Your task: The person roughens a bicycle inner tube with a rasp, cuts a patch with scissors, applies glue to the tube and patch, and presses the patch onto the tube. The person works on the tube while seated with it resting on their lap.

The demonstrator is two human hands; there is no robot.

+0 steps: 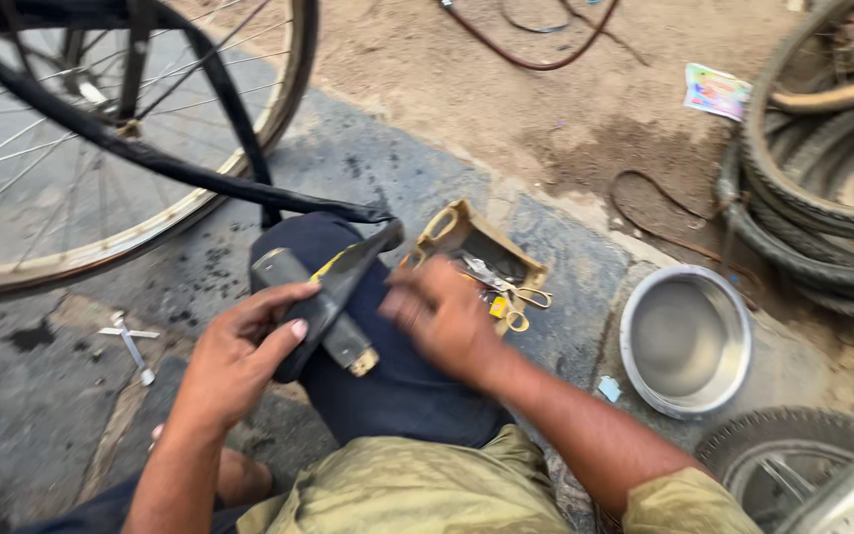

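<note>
Two hands work over a knee clad in dark cloth: the left hand (239, 361) is clamped on a black inner tube (333, 287) draped across a metal block (313, 311), while the blurred right hand (442, 316), its grip unclear, reaches toward a tool tray (476, 247) with yellow-handled scissors (521, 307). A steel bowl (686, 339) sits on the ground beside worn tyres (822, 188).

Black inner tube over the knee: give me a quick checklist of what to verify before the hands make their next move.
1. Left hand gripping the black rubber inner tube: ok.
2. Tube resting on the grey block on the knee: ok.
3. Right hand position: blurred, cannot tell what it holds.
4. Yellow-handled scissors within reach in the tan open tool box: ok.
5. Round metal basin upright nearby: ok; contents cannot tell.
</note>
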